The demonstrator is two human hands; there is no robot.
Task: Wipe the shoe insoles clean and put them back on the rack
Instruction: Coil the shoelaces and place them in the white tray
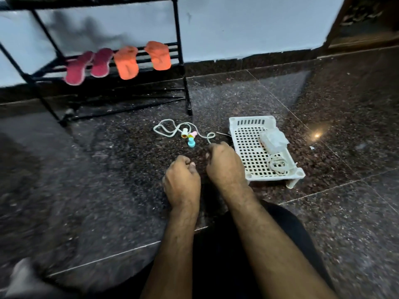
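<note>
With four insoles [117, 62] already on the rack [180, 61] at upper left, we judged wiping finished; our left hand [182, 180] and right hand [223, 164] hung close together at centre, loosely curled, holding nothing we could see.

Two pink insoles [86, 66], two orange insoles [142, 59], black rack [179, 39], white perforated tray [250, 147], perhaps granite-speckled floor [108, 169].
</note>
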